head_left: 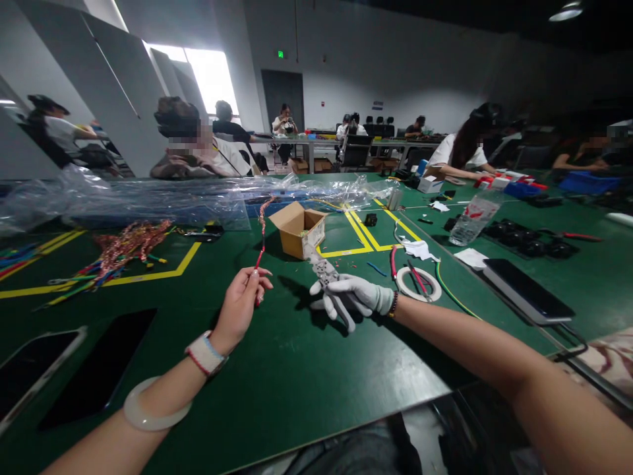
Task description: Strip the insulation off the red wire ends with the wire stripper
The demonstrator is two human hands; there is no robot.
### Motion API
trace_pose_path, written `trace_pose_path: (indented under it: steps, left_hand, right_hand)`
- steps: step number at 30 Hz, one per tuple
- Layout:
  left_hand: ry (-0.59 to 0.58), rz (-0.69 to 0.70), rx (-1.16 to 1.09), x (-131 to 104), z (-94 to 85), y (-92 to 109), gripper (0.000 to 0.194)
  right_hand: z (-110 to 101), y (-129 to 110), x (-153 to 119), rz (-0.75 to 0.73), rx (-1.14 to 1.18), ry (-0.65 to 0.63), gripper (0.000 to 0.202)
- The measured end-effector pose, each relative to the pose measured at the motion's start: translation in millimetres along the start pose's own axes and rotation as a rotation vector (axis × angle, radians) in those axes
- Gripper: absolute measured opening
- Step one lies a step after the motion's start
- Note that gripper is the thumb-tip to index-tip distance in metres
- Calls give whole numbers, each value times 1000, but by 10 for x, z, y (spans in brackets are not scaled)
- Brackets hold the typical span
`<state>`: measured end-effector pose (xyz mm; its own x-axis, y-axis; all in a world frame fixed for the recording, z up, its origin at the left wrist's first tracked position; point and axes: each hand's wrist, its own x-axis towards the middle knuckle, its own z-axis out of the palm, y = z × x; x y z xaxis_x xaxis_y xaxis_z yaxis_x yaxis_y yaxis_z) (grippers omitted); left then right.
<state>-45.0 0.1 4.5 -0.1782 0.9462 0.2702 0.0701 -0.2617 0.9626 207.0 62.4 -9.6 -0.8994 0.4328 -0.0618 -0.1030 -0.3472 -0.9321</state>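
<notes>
While the left hand (242, 297) grips a red-sheathed wire (260, 258) between thumb and fingers, the right hand (349, 295), in a pale knit glove, is closed around a metal hand tool (324, 269). The wire extends beyond the left fingertips, its far section bare, wavy copper strand; it is positioned left of the tool, the two being apart. The tool has a flat, perforated head, directed toward an open cardboard box (297, 232) with raised flaps.

To the left lies a tangled bundle of copper-stranded wires (131, 249) with red, blue, green and yellow sheaths. Two flat, dark-faced devices (101, 369) lie nearer the left forearm. To the right, a smooth white ring (419, 284) lies near crumpled white paper (419, 249); farther out are a clear ribbed bottle (473, 218), tilted, and a black-topped rectangular device (528, 290).

The table (237, 396) has a smooth green surface, marked with yellow tape (363, 231). Wrinkled transparent plastic sheeting (123, 198) covers part of its far side. Beyond it, people are seated at work surfaces; the room has pale walls, a dark door (283, 99), a bright window (210, 79) and a lit green sign (281, 55).
</notes>
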Motion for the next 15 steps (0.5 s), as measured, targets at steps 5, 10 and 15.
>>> trace_pose_path:
  steps: [5, 10, 15]
  left_hand:
    - [-9, 4, -19, -6, 10, 22, 22]
    - [-35, -9, -26, 1, 5, -3, 21]
    - [-49, -4, 21, -11, 11, 12, 20]
  right_hand:
    - [-256, -192, 205, -212, 14, 280, 35]
    - [148, -65, 176, -144, 104, 3, 38]
    - [284, 78, 159, -84, 60, 14, 41]
